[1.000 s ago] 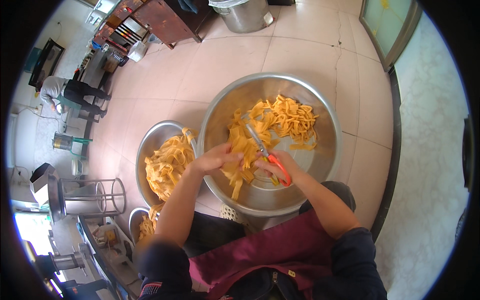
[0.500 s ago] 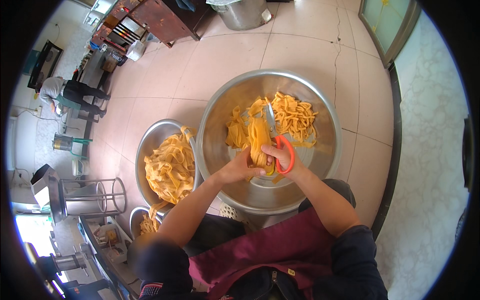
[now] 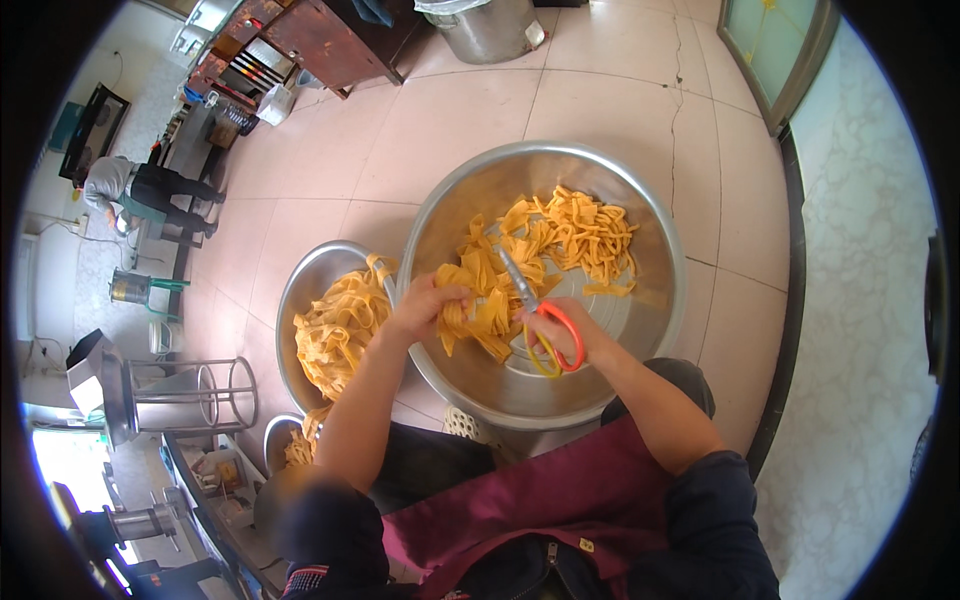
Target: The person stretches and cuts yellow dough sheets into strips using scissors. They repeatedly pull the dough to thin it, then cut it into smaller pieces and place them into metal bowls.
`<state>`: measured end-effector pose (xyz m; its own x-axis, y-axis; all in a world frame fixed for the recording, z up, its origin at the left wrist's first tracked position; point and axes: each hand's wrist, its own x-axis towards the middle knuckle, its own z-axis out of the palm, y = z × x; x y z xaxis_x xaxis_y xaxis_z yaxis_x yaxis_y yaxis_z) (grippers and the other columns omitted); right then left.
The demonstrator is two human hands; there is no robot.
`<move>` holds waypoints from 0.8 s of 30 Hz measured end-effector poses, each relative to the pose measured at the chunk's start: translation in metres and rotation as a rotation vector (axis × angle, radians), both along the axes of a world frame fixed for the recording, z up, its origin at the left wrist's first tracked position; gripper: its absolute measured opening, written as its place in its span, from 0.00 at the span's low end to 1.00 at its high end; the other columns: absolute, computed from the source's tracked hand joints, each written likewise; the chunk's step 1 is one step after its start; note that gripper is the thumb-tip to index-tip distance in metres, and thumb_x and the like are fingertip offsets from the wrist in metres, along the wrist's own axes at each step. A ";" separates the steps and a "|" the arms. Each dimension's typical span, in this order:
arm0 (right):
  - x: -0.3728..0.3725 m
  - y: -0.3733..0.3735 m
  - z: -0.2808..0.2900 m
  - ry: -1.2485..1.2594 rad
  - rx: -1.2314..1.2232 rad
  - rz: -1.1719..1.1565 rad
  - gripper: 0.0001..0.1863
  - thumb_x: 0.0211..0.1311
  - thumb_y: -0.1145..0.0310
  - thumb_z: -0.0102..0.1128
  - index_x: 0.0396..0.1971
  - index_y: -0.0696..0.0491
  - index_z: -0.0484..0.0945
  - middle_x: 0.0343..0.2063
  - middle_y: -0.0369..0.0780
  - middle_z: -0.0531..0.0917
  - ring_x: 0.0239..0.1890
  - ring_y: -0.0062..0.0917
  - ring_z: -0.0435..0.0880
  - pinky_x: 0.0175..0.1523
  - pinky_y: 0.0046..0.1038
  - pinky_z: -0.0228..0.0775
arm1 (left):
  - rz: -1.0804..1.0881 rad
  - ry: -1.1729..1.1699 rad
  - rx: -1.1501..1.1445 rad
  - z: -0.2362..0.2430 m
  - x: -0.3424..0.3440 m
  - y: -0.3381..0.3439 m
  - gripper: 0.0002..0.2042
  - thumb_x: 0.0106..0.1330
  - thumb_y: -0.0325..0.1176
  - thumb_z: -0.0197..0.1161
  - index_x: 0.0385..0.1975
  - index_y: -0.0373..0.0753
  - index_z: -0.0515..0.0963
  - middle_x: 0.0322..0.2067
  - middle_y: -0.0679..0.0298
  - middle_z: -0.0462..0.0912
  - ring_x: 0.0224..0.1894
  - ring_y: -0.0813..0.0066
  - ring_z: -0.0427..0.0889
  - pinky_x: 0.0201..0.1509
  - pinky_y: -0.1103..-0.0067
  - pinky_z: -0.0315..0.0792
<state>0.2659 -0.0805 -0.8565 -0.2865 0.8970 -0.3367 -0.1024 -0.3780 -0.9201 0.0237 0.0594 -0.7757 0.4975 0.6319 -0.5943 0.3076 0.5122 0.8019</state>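
Observation:
My left hand (image 3: pixel 428 306) is closed on a bunch of flat orange-yellow strips (image 3: pixel 458 316) over the left side of a large steel basin (image 3: pixel 662 313). My right hand (image 3: pixel 573 329) grips scissors with red-and-yellow handles (image 3: pixel 567 352), their blades angled up and left among the strips. Cut pieces lie beneath them in the basin, and a pile of thinner pieces (image 3: pixel 590 235) sits at its back right. A smaller steel bowl (image 3: pixel 292 286) of long tangled strips stands to the left, with another bowl (image 3: pixel 275 435) of strips below it, partly behind my left arm.
A person (image 3: pixel 155 190) bends at a counter on the far left. Metal equipment and a round stand (image 3: pixel 208 390) are at lower left. A wooden cabinet (image 3: pixel 310 45) and steel bin (image 3: pixel 478 30) are beyond the basin. A glass door (image 3: pixel 770 50) and wall (image 3: pixel 850 330) are on the right.
Half a second ago my hands were together at the middle of a bundle. Now they are apart: my left hand has moved left and up with strips, and the scissor blades have tilted leftward.

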 end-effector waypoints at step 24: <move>-0.032 -0.010 -0.003 -0.246 0.154 -0.029 0.20 0.66 0.55 0.71 0.46 0.56 0.80 0.24 0.35 0.83 0.25 0.23 0.82 0.35 0.28 0.77 | -0.737 0.310 0.058 -0.004 -0.001 -0.010 0.10 0.71 0.34 0.65 0.44 0.35 0.80 0.33 0.66 0.85 0.37 0.75 0.84 0.43 0.76 0.77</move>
<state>0.2340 -0.0903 -0.8599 -0.1869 0.9494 -0.2523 0.1224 -0.2324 -0.9649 0.0226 0.0494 -0.7800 0.6164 0.2393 -0.7502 0.7638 0.0499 0.6435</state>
